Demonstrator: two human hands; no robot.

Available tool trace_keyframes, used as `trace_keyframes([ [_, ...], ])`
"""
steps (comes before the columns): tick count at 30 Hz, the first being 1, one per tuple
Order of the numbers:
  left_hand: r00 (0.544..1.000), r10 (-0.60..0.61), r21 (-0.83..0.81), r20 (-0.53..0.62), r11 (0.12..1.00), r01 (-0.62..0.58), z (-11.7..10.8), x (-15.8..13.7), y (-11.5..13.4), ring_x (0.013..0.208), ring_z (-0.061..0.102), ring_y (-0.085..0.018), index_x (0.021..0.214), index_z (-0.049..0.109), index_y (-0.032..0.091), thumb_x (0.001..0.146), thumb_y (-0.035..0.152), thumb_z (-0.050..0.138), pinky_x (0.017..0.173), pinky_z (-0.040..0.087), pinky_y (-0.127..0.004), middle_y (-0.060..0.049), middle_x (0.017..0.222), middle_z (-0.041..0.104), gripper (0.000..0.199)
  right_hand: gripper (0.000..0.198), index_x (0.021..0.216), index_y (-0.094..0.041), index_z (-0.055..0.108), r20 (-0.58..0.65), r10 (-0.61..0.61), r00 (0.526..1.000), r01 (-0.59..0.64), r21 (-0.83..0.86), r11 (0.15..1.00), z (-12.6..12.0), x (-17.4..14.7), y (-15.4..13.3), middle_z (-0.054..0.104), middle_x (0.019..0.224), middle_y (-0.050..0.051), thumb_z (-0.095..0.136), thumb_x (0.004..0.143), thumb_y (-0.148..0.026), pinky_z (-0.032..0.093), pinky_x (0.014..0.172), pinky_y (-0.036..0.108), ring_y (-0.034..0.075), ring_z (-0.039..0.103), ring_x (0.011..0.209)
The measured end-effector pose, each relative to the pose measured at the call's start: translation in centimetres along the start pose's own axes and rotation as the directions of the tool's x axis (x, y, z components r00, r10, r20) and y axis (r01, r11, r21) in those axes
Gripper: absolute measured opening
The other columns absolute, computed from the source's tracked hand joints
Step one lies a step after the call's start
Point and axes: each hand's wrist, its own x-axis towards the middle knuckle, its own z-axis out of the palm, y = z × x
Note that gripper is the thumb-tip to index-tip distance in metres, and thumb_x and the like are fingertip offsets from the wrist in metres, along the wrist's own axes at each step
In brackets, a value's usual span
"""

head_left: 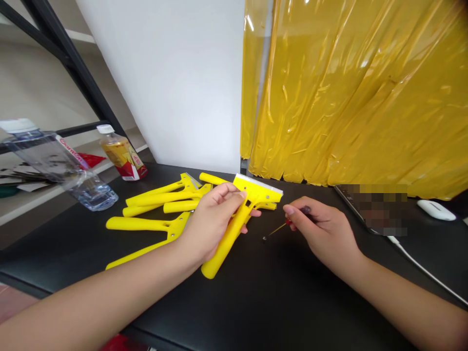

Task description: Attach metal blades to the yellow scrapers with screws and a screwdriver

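Note:
My left hand is closed around the neck of a yellow scraper. Its handle slants down toward me, and its wide head with a pale metal edge points up and away. A screw shows near each end of that head. Between the thumb and fingers of my right hand is a small screwdriver with a red and dark handle. The thin shaft points down and left, with a tiny dark piece, perhaps a screw, at its tip. The screwdriver is apart from the scraper. Several more yellow scrapers lie left of and behind my left hand.
A clear water bottle and a smaller drink bottle stand at the left of the black table. On the right lie a phone with a white cable and a white earbud case. Yellow plastic sheeting hangs behind.

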Motion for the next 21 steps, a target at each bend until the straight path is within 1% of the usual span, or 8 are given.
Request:
trace_keyframes([
  [3,0.998,-0.053,0.043,0.017,0.998,0.052,0.0,0.0,-0.2,0.089,0.079,-0.027,0.095,0.059,0.019,0.090,0.034,0.075,0.054,0.058,-0.024,-0.007,0.097,0.073,0.023,0.030,0.081,-0.024,0.069,-0.062,-0.100,0.993,0.099,-0.019,0.995,-1.0,0.0,-1.2,0.065,0.069,-0.001,0.065,0.100,-0.046,0.042,0.058,0.028,0.015,0.057,0.064],
  [6,0.989,-0.112,0.095,0.100,0.990,0.102,0.0,-0.2,-0.5,0.087,0.079,-0.026,0.097,0.062,0.017,0.092,0.036,0.073,0.053,0.057,-0.024,-0.010,0.104,0.073,0.022,0.024,0.082,-0.025,0.070,-0.175,-0.175,0.969,0.173,-0.031,0.984,-2.0,0.0,-2.9,0.066,0.068,-0.002,0.068,0.100,-0.041,0.044,0.057,0.027,0.014,0.059,0.062],
  [9,0.971,-0.165,0.146,0.173,0.979,0.140,0.3,-0.7,-0.8,0.081,0.078,-0.023,0.097,0.063,0.017,0.094,0.036,0.070,0.050,0.055,-0.023,-0.008,0.099,0.071,0.021,0.024,0.080,-0.026,0.071,-0.295,-0.210,0.932,0.206,-0.045,0.978,-2.8,0.1,-4.3,0.067,0.070,-0.002,0.068,0.100,-0.040,0.047,0.059,0.027,0.014,0.060,0.062],
  [11,0.963,-0.188,0.165,0.193,0.974,0.157,0.5,-1.0,-0.8,0.080,0.078,-0.023,0.095,0.061,0.017,0.094,0.036,0.070,0.049,0.054,-0.023,-0.005,0.092,0.068,0.021,0.023,0.081,-0.026,0.072,-0.340,-0.228,0.912,0.220,-0.062,0.974,-2.9,0.1,-4.7,0.068,0.072,-0.001,0.069,0.100,-0.039,0.048,0.061,0.028,0.015,0.062,0.065],
  [13,0.958,-0.205,0.174,0.201,0.970,0.171,0.7,-1.3,-0.8,0.080,0.078,-0.024,0.094,0.059,0.018,0.093,0.036,0.071,0.048,0.053,-0.022,-0.004,0.089,0.066,0.022,0.020,0.083,-0.026,0.072,-0.344,-0.248,0.906,0.235,-0.078,0.969,-2.9,-0.1,-4.9,0.069,0.073,-0.001,0.069,0.100,-0.037,0.048,0.062,0.029,0.015,0.063,0.067],
  [18,0.950,-0.227,0.175,0.215,0.966,0.191,0.9,-1.6,-0.8,0.078,0.078,-0.024,0.094,0.058,0.018,0.091,0.039,0.073,0.047,0.053,-0.022,-0.004,0.088,0.066,0.026,0.014,0.087,-0.027,0.073,-0.309,-0.294,0.904,0.277,-0.100,0.956,-2.5,-0.5,-4.4,0.071,0.078,0.001,0.070,0.099,-0.034,0.049,0.061,0.031,0.017,0.064,0.069],
  [21,0.944,-0.247,0.171,0.217,0.962,0.212,0.9,-1.7,-0.9,0.077,0.078,-0.024,0.093,0.057,0.018,0.091,0.039,0.074,0.047,0.053,-0.022,-0.003,0.085,0.066,0.027,0.012,0.088,-0.027,0.072,-0.286,-0.338,0.897,0.323,-0.098,0.941,-2.4,-0.6,-4.2,0.071,0.080,0.001,0.071,0.099,-0.032,0.050,0.063,0.032,0.018,0.065,0.071],
])
